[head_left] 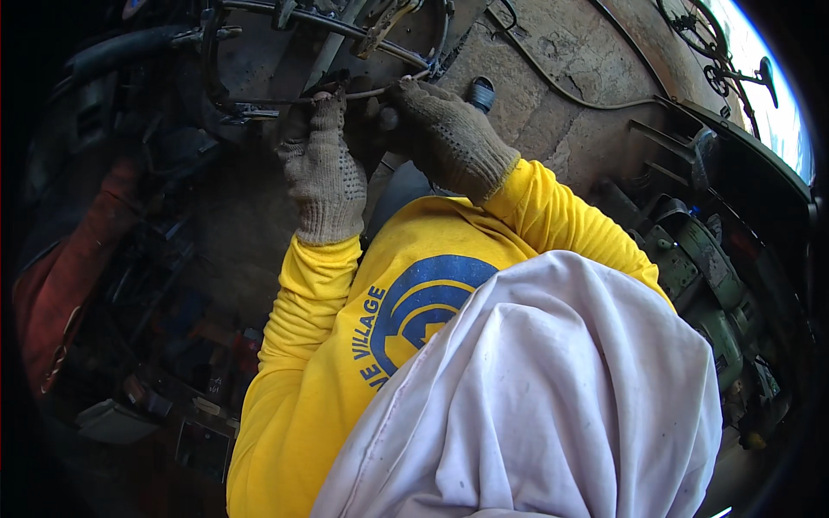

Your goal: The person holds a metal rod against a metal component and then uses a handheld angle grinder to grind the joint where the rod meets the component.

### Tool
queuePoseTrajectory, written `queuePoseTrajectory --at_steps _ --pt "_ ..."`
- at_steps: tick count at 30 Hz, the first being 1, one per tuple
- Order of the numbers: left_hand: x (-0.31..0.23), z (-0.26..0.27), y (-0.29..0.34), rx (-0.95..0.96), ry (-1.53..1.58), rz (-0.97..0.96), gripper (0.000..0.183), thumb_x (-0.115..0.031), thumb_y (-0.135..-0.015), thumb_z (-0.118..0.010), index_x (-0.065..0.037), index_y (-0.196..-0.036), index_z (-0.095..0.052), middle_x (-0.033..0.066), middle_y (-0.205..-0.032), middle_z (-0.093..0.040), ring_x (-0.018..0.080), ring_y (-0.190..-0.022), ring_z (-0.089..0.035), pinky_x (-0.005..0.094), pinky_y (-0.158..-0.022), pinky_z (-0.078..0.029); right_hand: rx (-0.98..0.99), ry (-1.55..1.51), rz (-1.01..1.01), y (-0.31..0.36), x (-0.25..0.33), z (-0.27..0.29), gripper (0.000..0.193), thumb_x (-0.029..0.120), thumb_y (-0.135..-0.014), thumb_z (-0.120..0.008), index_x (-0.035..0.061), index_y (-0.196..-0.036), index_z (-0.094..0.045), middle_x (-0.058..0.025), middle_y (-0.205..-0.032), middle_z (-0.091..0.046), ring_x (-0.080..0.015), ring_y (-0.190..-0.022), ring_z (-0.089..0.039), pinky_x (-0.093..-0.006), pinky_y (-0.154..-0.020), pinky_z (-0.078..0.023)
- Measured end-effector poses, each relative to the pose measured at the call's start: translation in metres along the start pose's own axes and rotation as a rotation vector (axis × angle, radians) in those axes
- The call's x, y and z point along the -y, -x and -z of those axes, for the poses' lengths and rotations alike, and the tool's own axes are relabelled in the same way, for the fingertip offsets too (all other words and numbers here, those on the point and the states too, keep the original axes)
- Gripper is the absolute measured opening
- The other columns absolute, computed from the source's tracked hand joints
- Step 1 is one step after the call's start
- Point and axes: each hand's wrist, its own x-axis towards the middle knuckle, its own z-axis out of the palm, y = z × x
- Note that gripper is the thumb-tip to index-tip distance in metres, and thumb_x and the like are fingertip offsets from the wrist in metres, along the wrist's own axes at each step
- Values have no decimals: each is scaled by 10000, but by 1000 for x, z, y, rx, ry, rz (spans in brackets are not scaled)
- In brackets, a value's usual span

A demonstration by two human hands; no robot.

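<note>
Grey knitted work gloves with dark dots cover both my hands, with some fingertips bare. A thin brownish metal rod (367, 92) runs between them. My left hand (328, 177) is closed on the rod toward its left part, partly in shadow. The fingers of my right hand (453, 136) pinch it near its right end. Just beyond the hands stands a metal frame (332, 26) of bent bars and tubes; the rod lies close along its near side. Whether the rod is joined to the frame, I cannot tell.
Green machinery (704, 268) stands at the right. A hose or cable (561, 91) curves over the stone floor, and a bicycle (721, 65) is at the far right. Dark clutter and a red cloth-like piece (82, 250) fill the left. A sandal-clad foot (481, 93) shows beyond my right hand.
</note>
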Motion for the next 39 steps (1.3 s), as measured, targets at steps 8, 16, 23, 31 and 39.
queuePoseTrajectory --at_steps 8,16,23,31,39 --pt "5 -3 1 -61 -241 -163 470 -63 -824 -779 -41 -1274 -649 170 -1168 -696 339 -1076 -671 421 -962 -531 20 0 -33 1 -4 -2 474 40 -870 -674 95 -1330 -576 -178 -1232 -647 -390 -1117 -645 -422 -931 -557" --pt "-36 3 -16 -183 1145 876 291 -56 -941 -678 -44 -1231 -660 123 -1114 -683 255 -982 -693 364 -896 -555 -38 -1669 -716 -5 -4 -14 428 65 -892 -681 28 -1305 -575 -184 -1223 -655 -351 -1092 -663 -362 -933 -555" --pt "-40 24 -19 -323 1165 910 208 -242 -1000 -651 -99 -1149 -633 106 -1027 -705 249 -848 -724 366 -725 -639 -62 -489 -330 9 -32 -21 466 118 -848 -753 33 -1270 -574 -197 -1137 -647 -398 -1053 -645 -408 -917 -537" --pt "-21 28 -39 -294 1182 1005 284 -263 -1007 -638 -31 -1168 -614 108 -1011 -721 214 -850 -742 347 -709 -650 32 -235 -347 0 -12 -9 487 103 -821 -759 73 -1270 -572 -177 -1145 -647 -401 -1072 -641 -427 -879 -537" --pt "-26 25 -43 -325 1238 1012 188 -252 -996 -657 -78 -1068 -662 65 -871 -708 191 -684 -720 351 -659 -644 62 -74 -347 2 -10 -3 407 157 -908 -717 28 -1268 -578 -155 -1110 -664 -339 -1055 -664 -398 -878 -546"
